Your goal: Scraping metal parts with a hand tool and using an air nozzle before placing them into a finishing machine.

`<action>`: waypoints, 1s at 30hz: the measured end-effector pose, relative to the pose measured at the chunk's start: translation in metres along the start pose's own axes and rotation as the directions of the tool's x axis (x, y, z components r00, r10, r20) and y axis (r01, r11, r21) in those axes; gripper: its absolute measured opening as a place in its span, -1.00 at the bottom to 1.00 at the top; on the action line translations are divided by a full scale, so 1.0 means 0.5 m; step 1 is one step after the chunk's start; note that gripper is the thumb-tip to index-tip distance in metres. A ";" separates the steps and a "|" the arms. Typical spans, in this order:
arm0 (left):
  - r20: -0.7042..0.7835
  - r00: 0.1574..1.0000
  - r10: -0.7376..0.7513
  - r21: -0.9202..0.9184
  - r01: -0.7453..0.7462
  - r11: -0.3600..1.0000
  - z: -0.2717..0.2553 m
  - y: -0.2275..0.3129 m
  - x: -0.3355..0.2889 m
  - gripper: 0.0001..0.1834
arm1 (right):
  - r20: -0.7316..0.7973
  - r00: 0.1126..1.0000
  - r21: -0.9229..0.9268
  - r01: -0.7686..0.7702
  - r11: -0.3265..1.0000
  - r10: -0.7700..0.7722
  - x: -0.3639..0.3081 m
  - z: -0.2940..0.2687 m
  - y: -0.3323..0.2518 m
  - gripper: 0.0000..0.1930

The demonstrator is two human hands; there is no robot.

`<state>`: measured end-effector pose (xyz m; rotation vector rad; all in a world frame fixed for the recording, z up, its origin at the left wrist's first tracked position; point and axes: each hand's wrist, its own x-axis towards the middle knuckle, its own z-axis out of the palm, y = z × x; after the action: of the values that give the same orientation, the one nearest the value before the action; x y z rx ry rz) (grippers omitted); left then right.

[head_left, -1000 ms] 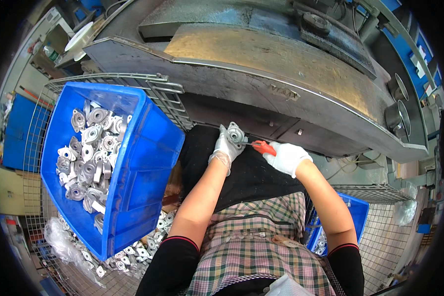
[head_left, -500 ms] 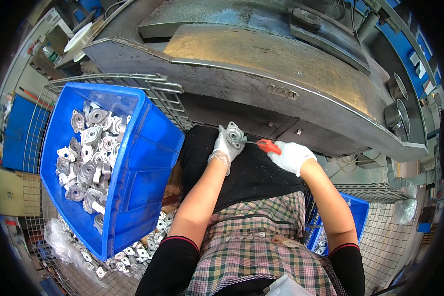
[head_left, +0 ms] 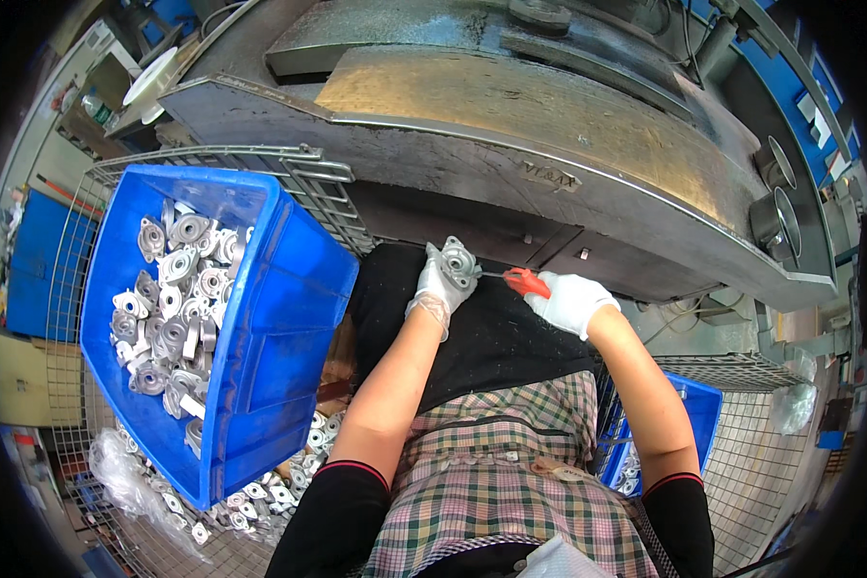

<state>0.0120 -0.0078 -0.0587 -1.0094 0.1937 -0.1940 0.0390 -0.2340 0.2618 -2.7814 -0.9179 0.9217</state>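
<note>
My gloved left hand is closed around a silver-grey cast metal part with a round hole and flange ears. It is held up over my lap. My gloved right hand grips a hand tool with a red handle. The tool's thin metal shaft points left and reaches the right side of the casting; its tip is too small to make out. Beside my left arm, a tilted blue bin holds many similar castings.
A metal machine bed with a thick front edge stretches ahead of my hands. Wire mesh baskets stand on both sides. Loose castings and clear plastic film lie below the bin. Another blue bin sits behind my right forearm.
My right hand and the red-handled tool have shifted slightly right. My left hand keeps its hold on the casting. At the top, a machine slide has moved up and left.
</note>
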 end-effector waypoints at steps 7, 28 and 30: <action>0.135 0.970 0.203 -0.919 0.199 -0.340 0.075 -0.248 -0.023 -0.54 | 0.023 0.999 0.012 -0.042 0.999 0.042 -0.002 -0.002 0.006 -0.55; 0.047 0.940 0.338 -0.913 0.178 -0.368 0.092 -0.276 -0.027 -0.53 | 0.031 0.999 0.014 0.033 0.999 -0.034 0.008 0.002 -0.030 -0.54; 0.046 0.942 0.332 -0.910 0.177 -0.375 0.091 -0.289 -0.015 -0.54 | 0.034 0.999 0.023 0.017 1.000 -0.018 0.008 0.002 -0.018 -0.54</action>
<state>0.0055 -0.0437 0.0883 -2.9229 0.0818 0.4862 0.0361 -0.2247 0.2610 -2.7425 -0.9287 0.9736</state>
